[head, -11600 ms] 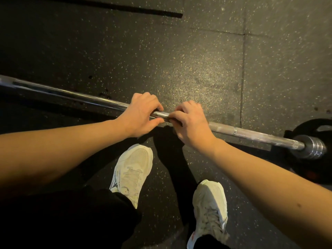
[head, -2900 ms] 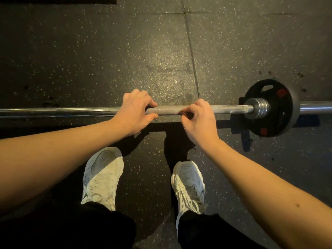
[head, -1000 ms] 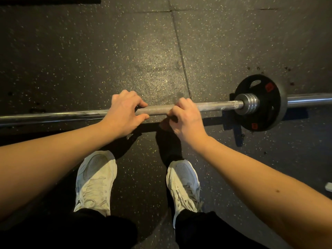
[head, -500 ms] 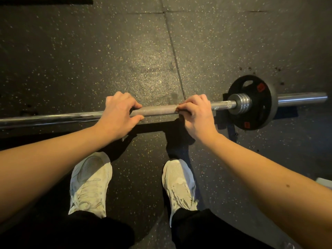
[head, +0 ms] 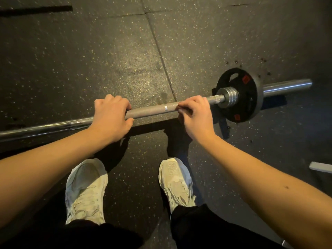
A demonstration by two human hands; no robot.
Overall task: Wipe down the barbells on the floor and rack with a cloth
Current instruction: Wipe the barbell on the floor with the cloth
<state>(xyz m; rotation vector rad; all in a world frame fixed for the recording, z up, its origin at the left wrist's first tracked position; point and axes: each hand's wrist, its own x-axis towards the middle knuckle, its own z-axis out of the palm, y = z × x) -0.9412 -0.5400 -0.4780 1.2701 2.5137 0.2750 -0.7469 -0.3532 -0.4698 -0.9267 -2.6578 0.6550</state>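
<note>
A barbell (head: pixel 152 111) lies across the dark speckled rubber floor (head: pixel 89 60), running from the floor's left side, where the bar passes out of view, to its right side, where the bare sleeve end (head: pixel 287 87) stops short of the edge. One black weight plate (head: pixel 251 97) with red marks sits on that right sleeve and stands on the floor, with the ribbed steel collar (head: pixel 228 95) just inside it.

The left hand (head: pixel 109 119) wraps the shaft from above, fingers curled over the far side and the thumb tucked beneath on the near side. The right hand (head: pixel 195 115) grips the shaft in the same way, close to the collar, fingers folded tight over the bar. Between the two hands shows a stretch of grey knurled shaft with a bright ring mark.

A dark shape (head: pixel 177 139) hangs below the right hand; it may be the cloth, though in this dim light it could as well be shadow.

Nearer the camera, two pale laced shoes stand on the floor, the left shoe (head: pixel 86 191) below the left hand and the right shoe (head: pixel 176 182) below the right, with black trousers (head: pixel 197 227) above them. A seam between floor tiles (head: pixel 161 51) runs away from the bar. A pale flat object (head: pixel 320 167) pokes in at the floor's right side, and a dark strip (head: pixel 36 9) lies toward its far-left corner.
</note>
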